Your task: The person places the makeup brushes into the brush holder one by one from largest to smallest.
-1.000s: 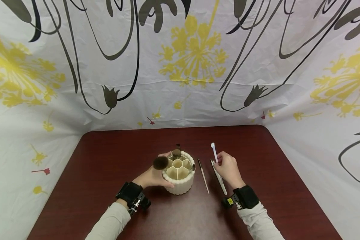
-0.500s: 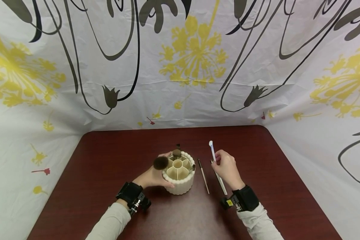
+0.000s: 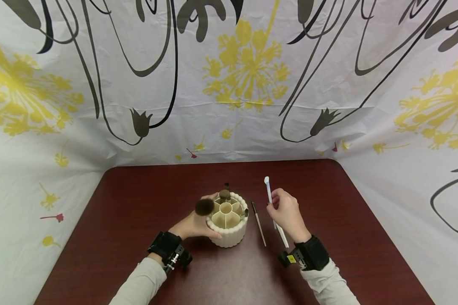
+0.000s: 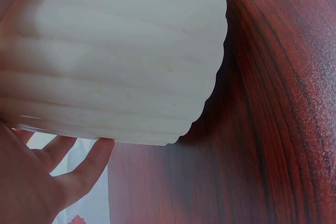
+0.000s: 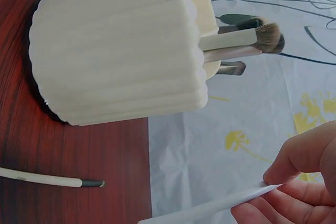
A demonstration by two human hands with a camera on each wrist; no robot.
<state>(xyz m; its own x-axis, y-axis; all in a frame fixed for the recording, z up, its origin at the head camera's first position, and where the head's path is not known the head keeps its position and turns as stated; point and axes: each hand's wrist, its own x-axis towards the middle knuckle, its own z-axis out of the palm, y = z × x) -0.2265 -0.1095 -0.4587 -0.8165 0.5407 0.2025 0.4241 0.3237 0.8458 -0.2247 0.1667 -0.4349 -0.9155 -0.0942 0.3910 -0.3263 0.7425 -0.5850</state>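
My left hand [image 3: 194, 224] grips the side of a cream, ribbed round brush holder [image 3: 229, 238], thumb in front; in the left wrist view its fingers [image 4: 86, 174] curl against the ribbed wall. Several makeup brushes [image 5: 268, 38] stand in the holder, heads up, among divided compartments. My right hand [image 3: 288, 214] pinches a slim white stick [image 3: 268, 189] between thumb and fingers, its small rounded white head pointing away from me. The right wrist view has the stick's flat white end [image 5: 210, 207] in the fingertips; what kind of tool it is I cannot tell.
A thin brush [image 3: 259, 226] with a dark tip lies on the dark red table [image 3: 229, 284], right of the holder. Another pale handle [image 3: 282, 237] lies partly under my right hand. A patterned white cloth [image 3: 236, 140] hangs behind and beside the table.
My right hand has moved slightly left, carrying the white stick, whose head is now a little farther left and farther from me. My left hand and the holder have stayed put.
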